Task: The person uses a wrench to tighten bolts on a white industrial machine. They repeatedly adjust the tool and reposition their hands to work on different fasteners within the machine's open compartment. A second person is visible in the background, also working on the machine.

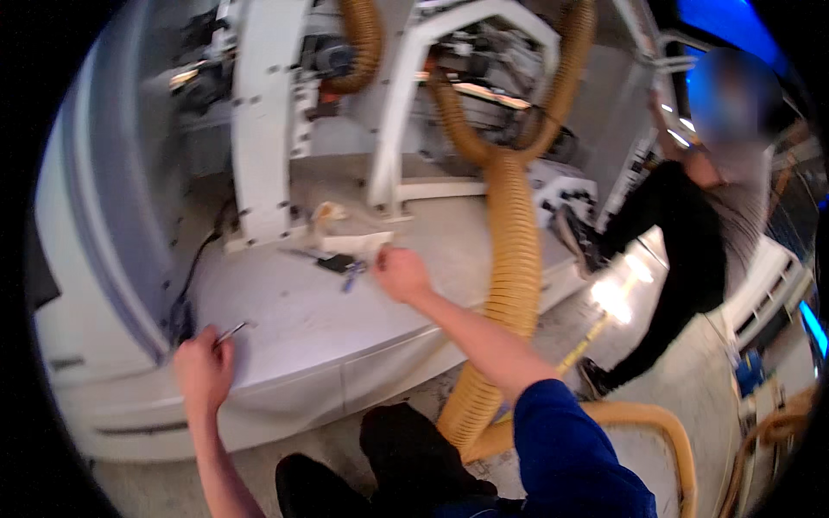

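At the lower left, my left hand [205, 367] is closed around a thin metal rod [231, 331] with a bent tip, which looks like a hex key. The rod sticks out over the pale machine ledge [294, 324]. Farther right, my right hand [403, 274] has its fingers curled together at the right end of a whitish strip [358, 246], paper or cloth. My fingers hide what they grip, if anything. Just left of that hand lie a small black object [335, 262] and a small blue-grey piece [351, 278], both blurred.
A thick yellow ribbed hose [514, 233] runs down over the ledge beside my right forearm. White frame posts [261, 129] rise behind. Another person [708, 216] sits at the right, a foot on the ledge. More yellow hose [665, 420] curves across the floor.
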`<state>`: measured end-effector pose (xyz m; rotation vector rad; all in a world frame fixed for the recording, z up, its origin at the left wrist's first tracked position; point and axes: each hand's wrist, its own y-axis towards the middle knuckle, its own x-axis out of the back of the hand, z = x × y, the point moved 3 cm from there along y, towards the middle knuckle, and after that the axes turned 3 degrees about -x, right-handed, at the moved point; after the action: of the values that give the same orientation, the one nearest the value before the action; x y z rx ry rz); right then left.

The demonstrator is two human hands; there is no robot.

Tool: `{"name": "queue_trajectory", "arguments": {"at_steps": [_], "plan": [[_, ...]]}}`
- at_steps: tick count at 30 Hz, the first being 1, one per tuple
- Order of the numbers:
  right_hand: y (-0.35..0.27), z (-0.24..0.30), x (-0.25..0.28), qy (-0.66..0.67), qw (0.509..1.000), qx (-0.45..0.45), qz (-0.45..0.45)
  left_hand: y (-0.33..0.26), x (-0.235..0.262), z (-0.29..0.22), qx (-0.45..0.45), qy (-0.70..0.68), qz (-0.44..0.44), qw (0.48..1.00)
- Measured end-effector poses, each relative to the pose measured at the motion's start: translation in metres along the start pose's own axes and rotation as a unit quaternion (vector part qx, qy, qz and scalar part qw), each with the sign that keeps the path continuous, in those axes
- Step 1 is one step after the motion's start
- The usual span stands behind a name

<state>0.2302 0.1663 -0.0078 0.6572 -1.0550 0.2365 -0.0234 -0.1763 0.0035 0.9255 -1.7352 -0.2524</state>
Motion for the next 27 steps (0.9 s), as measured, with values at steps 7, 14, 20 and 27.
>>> {"name": "queue_trajectory", "arguments": {"at_steps": [7, 14, 20, 27], "plan": [[-0.005, 0.032, 0.006, 0.047, 0.998, 0.023, 0.017, -0.015, 0.028, 0.010, -0.003, -0.015, -0.044, 0.999], [-0.005, 0.021, 0.005, 0.051, 0.997, 0.060, -0.017, -0.012, 0.015, 0.034, -0.006, -0.131, -0.113, 0.985], [-0.001, 0.029, 0.003, 0.050, 0.997, 0.061, -0.015, -0.009, 0.015, 0.020, 0.011, 0.012, -0.048, 0.999], [0.002, 0.040, -0.040, 0.041, 0.995, -0.026, 0.083, -0.025, 0.033, 0.021, 0.077, -0.010, 0.013, 0.997]]}}
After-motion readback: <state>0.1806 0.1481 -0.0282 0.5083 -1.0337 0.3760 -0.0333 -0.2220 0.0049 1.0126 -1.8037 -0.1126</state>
